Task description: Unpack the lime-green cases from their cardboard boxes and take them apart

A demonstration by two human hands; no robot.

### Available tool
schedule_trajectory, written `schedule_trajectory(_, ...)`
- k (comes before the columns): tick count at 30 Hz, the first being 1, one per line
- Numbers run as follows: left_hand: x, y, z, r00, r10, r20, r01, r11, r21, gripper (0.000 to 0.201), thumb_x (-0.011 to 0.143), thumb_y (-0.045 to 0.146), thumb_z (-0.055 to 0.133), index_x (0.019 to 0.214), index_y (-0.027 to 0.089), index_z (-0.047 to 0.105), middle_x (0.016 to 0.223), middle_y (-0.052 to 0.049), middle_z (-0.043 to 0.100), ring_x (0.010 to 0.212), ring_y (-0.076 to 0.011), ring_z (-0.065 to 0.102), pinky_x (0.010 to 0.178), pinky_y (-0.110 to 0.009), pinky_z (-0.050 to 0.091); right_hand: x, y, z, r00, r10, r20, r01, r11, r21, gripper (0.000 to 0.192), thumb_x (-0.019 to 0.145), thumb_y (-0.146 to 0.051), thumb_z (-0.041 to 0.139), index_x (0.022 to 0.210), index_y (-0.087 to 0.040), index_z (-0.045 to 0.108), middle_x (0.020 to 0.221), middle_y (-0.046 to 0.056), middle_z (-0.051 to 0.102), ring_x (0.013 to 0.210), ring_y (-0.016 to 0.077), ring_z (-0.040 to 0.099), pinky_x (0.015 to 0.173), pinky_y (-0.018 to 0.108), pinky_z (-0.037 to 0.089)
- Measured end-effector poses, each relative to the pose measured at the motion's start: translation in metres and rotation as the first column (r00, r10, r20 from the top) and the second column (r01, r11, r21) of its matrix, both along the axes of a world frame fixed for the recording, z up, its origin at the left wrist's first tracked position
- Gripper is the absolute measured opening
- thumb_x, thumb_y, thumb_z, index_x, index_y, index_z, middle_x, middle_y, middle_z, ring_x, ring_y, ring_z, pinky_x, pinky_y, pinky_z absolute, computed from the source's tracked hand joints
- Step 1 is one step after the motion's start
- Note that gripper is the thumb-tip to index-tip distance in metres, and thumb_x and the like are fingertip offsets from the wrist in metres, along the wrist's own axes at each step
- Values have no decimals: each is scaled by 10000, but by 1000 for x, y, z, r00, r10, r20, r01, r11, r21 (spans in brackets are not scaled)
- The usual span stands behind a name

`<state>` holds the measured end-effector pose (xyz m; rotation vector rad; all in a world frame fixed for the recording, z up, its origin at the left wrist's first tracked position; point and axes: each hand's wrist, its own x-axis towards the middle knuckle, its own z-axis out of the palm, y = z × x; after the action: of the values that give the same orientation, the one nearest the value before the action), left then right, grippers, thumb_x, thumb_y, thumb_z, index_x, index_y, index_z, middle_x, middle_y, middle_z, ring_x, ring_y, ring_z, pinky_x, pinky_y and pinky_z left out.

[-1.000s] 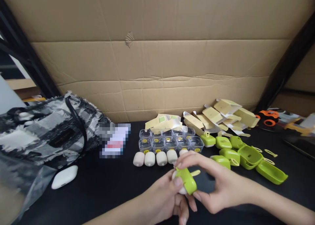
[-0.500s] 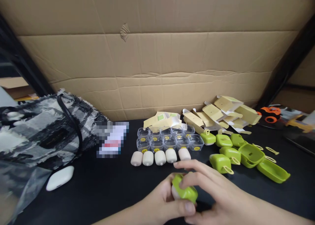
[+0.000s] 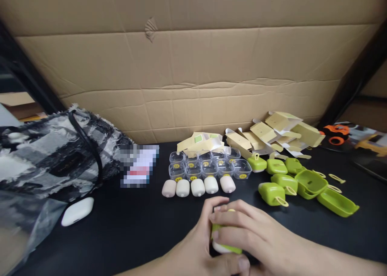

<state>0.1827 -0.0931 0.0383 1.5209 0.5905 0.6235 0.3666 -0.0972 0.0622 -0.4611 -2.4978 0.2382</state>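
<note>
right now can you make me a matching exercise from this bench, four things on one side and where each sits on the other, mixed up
Things:
1. green case
2. white earbud case
3. row of pale cases
4. patterned bag

Places:
A. lying alone on the black table, just in front of the bag
B. pressed between the left hand and the right hand
C. far left of the table, against the cardboard wall
D. lined up just in front of the clear plastic boxes

Pairs: 1-B, 2-A, 3-D, 4-C
</note>
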Motion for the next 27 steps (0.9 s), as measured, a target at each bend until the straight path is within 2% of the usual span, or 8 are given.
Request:
schedule_trajectory(4,-1,0,2,998,-30,60,27,998,63,748,774,195,663,1364,218,204,1414,-140,406,1342,-257,357,1100,-411,293,-2,2,1,998,33,57,-31,999,-28,286,905,-206,474,1186,-156,498,1149,114,606,1043,221,524,922,366,456)
schedule_trajectory(8,-9,12,15,980,-180,-88,186,980,66,829,767,199,661,1419,182,150,1509,-138,249,1396,-258,233,1136,-396,199,6,7,15,992,99,80,-79,973,-216,302,875,-161,537,1177,-178,523,1136,95,600,1116,188,500,965,344,428)
schedule_trajectory(10,-15,16,22,951,-232,-205,251,965,73,855,727,194,680,1410,174,167,1429,-147,363,1299,-281,382,1063,-399,310,13,10,21,989,143,48,-120,938,-325,304,854,-163,596,1149,-199,533,1140,74,593,1117,171,514,959,315,435)
schedule_trajectory(12,-18,18,25,925,-255,-283,270,963,15,851,701,205,691,1372,182,168,1136,-93,574,981,-220,586,854,-341,447,21,12,23,994,109,-1,-102,923,-372,341,833,-175,644,1145,-226,517,1168,61,572,1126,168,518,950,301,442)
schedule_trajectory(15,-18,19,22,958,-191,-215,169,979,-115,620,680,228,730,1118,214,292,778,55,576,629,-85,521,660,-234,411,30,13,19,981,-132,-139,80,943,-324,498,768,-150,680,1187,-256,432,1171,59,549,1117,190,523,917,307,460)
schedule_trajectory(18,-15,20,20,999,-38,39,44,985,-169,492,661,245,769,859,227,319,842,40,586,637,-52,475,609,-184,372,28,12,13,963,-245,-112,203,934,-294,463,667,-118,662,1076,-234,479,1045,44,586,990,207,573,851,315,481)
schedule_trajectory(23,-11,22,27,954,253,160,-220,954,-202,379,673,268,774,939,209,511,852,38,526,711,-91,498,636,-220,422,17,11,3,966,-233,107,256,900,-354,412,653,-116,651,1037,-225,546,999,16,614,924,183,589,845,297,474)
schedule_trajectory(27,-7,21,22,947,275,169,-259,960,-110,442,682,255,768,1040,221,512,885,20,569,828,-128,523,764,-261,404,17,12,-1,957,-284,59,288,902,-321,571,626,-245,774,1124,-204,498,1135,66,587,1025,222,566,879,322,470)
